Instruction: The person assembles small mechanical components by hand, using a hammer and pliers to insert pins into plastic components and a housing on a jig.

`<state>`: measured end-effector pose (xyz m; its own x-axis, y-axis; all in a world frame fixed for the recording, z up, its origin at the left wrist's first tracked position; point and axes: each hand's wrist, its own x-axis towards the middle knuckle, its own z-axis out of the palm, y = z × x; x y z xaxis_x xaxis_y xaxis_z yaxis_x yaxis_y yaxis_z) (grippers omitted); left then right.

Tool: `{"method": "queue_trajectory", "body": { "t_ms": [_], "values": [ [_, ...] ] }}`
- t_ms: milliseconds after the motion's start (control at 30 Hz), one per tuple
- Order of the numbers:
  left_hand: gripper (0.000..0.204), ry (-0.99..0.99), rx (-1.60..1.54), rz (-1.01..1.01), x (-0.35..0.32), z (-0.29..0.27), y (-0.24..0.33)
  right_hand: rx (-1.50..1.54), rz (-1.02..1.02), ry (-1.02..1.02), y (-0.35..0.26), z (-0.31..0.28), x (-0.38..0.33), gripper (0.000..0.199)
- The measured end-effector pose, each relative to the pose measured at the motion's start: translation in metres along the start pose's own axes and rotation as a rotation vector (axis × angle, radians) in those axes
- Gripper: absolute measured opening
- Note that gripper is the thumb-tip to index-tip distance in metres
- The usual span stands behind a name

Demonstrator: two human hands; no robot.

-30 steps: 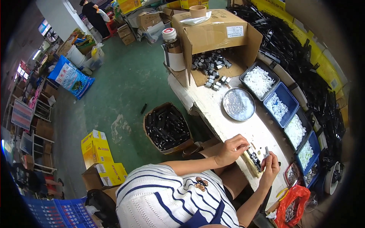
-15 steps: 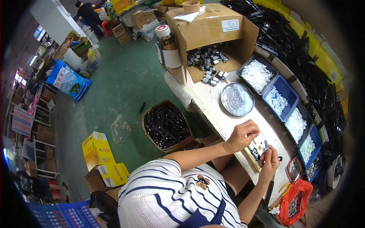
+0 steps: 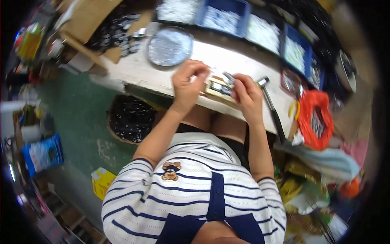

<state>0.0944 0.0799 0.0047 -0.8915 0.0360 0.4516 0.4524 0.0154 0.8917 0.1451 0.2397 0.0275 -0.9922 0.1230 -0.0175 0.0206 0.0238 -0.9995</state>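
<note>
My left hand [image 3: 189, 85] hovers over the near edge of the workbench, thumb and fingers pinched around a small white piece [image 3: 211, 69], which is blurred. Facing it, my right hand [image 3: 248, 91] grips a short grey metal cylinder [image 3: 228, 76] that points up toward the left. The two parts are apart. Below and between the hands lies a pale wooden block [image 3: 213, 94] with dark and shiny metal pieces on it, partly hidden by my right fingers. A hammer [image 3: 273, 107] with a black handle lies just right of my right hand.
A round metal dish [image 3: 170, 45] of small pieces sits left of centre. Behind are blue bins [image 3: 222, 30] and dark ones with white pieces. Right are a red plastic bag [image 3: 315, 122] and yellow-handled tool [image 3: 294, 109]. A carton of black parts [image 3: 132, 122] stands on the floor.
The whole view has swung round, so the bench now runs across the top and smears slightly. Both hands keep their pinches on the same pieces, still apart.
</note>
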Motion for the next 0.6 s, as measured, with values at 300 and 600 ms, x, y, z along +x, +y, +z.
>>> {"method": "queue_trajectory", "body": {
  "t_ms": [300, 600],
  "values": [
    [0.009, -0.053, -0.032, 0.049, 0.003, 0.015, -0.010, 0.078, 0.047, -0.018, 0.011, -0.010, 0.002, 0.019],
    [0.011, -0.069, 0.141, 0.219, -0.001, 0.015, -0.004, 0.207, 0.137, -0.023, 0.012, -0.001, 0.002, 0.018]
  ]
}}
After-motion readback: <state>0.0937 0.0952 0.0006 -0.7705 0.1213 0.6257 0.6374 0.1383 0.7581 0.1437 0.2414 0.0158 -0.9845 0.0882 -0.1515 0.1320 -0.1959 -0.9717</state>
